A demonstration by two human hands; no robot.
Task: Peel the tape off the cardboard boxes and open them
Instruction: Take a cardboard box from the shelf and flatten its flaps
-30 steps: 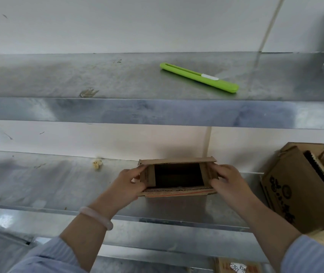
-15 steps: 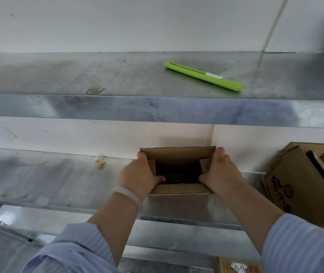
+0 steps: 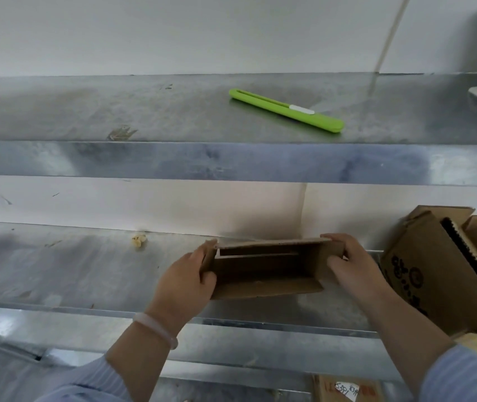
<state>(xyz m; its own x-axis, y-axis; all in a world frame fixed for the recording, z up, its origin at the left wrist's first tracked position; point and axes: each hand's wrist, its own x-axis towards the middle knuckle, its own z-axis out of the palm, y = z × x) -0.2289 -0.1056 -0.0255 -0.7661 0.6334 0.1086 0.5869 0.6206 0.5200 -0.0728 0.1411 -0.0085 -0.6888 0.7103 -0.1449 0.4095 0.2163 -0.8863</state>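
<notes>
Grasping the small cardboard box at both ends: left grip curled round the left side flap, right grip wrapped over the right end, thumb on the front. Holding it low over the front part of the lower metal shelf, flaps open, hollow inside facing the camera; touching the shelf or not, impossible to tell. Wearing a pale bracelet on the left wrist. Just right of the right grip, a larger printed carton. Up on the upper shelf, well apart, a green cutter lying flat
</notes>
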